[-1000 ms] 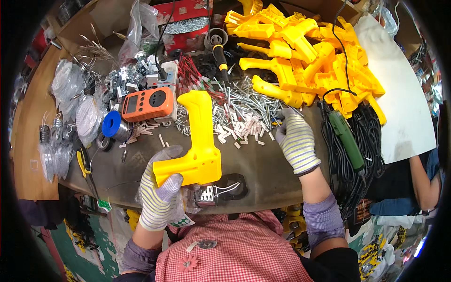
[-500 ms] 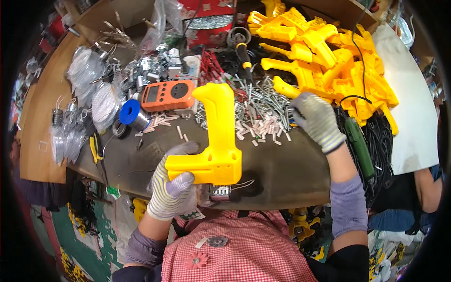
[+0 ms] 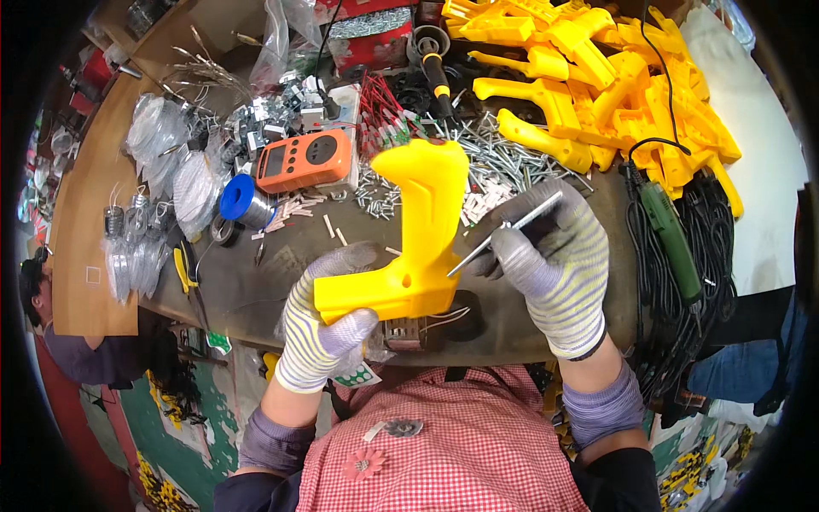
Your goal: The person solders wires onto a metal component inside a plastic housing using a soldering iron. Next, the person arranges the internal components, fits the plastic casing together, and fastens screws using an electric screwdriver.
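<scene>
Left hand [image 3: 322,328], gloved, grips the yellow plastic housing [image 3: 418,235] above the workbench [image 3: 256,282], steadying it; right hand [image 3: 554,260] pinches a long screw [image 3: 503,232] angled into its side, loose screws [image 3: 503,158] heaped within reach behind.

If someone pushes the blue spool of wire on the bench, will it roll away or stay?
The blue spool looks round and lies on its side, so a push would probably roll it. The wooden bits and the orange meter close beside it would likely stop it soon. Wound wire probably makes it heavy for its size.
</scene>
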Demonstrator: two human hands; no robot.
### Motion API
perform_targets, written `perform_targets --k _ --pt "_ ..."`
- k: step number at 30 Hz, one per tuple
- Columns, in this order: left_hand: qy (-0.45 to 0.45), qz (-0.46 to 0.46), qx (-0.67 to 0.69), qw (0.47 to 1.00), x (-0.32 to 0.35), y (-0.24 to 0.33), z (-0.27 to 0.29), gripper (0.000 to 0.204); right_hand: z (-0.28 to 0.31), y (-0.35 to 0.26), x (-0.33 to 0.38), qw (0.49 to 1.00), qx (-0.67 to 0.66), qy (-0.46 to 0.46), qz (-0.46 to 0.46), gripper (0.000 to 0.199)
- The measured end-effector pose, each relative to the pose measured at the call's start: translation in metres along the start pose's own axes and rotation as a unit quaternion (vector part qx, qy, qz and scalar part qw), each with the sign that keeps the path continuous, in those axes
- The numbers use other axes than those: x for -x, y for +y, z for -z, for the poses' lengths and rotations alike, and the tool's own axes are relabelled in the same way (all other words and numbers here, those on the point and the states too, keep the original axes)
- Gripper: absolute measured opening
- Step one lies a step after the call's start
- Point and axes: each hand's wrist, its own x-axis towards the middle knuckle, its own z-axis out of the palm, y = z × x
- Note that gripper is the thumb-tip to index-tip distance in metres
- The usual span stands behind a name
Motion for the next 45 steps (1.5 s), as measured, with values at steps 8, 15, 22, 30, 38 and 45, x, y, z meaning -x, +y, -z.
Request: perform_targets --k 8,15,22,30,38,45 --pt "0.023 -0.081 -0.228 0.97 0.003 0.006 -0.007 0.058 -0.006 0.001 0.01 0.921 0.343 0.013 0.185 0.015" --pt "0.03 -0.081 -0.223 0.971 0.01 0.01 -0.02 0.058 -0.005 0.006 0.009 0.907 0.379 0.042 0.18 0.022" --pt "0.009 -0.122 -0.417 0.901 0.01 0.019 -0.024 0.064 -0.008 0.013 -0.001 0.952 0.284 0.047 0.103 0.018" --pt "-0.023 -0.166 -0.312 0.935 0.013 0.005 -0.013 0.069 -0.011 0.012 -0.004 0.868 0.437 0.025 0.234 0.033" --pt "0.061 -0.125 -0.363 0.921 0.01 0.018 -0.011 0.071 -0.011 -0.009 -0.007 0.895 0.404 -0.081 0.168 0.021" --pt "0.03 -0.154 -0.463 0.872 0.002 0.022 -0.008 0.073 -0.024 -0.021 -0.018 0.777 0.545 -0.152 0.277 0.015"
